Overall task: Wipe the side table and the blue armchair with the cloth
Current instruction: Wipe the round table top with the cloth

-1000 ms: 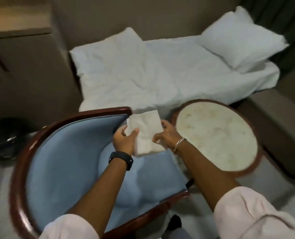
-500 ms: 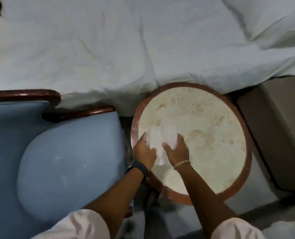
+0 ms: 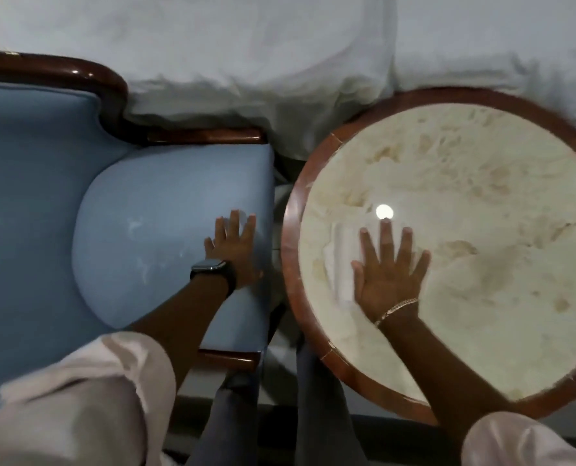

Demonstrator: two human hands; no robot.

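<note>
Cloth (image 3: pixel 338 260) seemingly pinned near side table (image 3: pixel 288 264) rim.

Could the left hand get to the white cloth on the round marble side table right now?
Probably yes. The left hand lies flat on the blue armchair seat, just across a narrow gap from the round marble side table. Nothing stands between, though the right hand presses flat on most of the white cloth.
</note>
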